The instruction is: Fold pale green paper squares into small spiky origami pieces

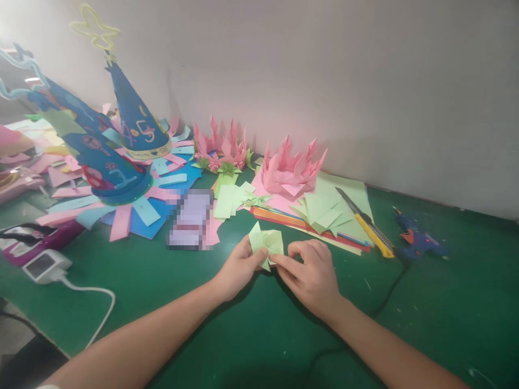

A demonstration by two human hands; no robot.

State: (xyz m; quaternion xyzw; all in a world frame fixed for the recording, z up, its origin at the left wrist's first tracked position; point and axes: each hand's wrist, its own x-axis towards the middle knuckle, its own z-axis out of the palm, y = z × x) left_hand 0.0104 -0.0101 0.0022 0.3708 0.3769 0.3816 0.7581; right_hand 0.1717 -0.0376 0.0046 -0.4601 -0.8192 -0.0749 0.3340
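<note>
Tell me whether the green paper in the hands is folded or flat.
Folded: the green paper shows creased flaps and points, pinched between left hand and right hand.

On the green table [162,313] we see an upright blue paper cone [138,116] beside a larger, tilted one [95,148], both ringed by pink and blue strips. Pink folded crowns [290,170] line the wall. A yellow utility knife [368,227] lies on stacked coloured sheets [352,194], near a blue glue gun [417,240].
</note>
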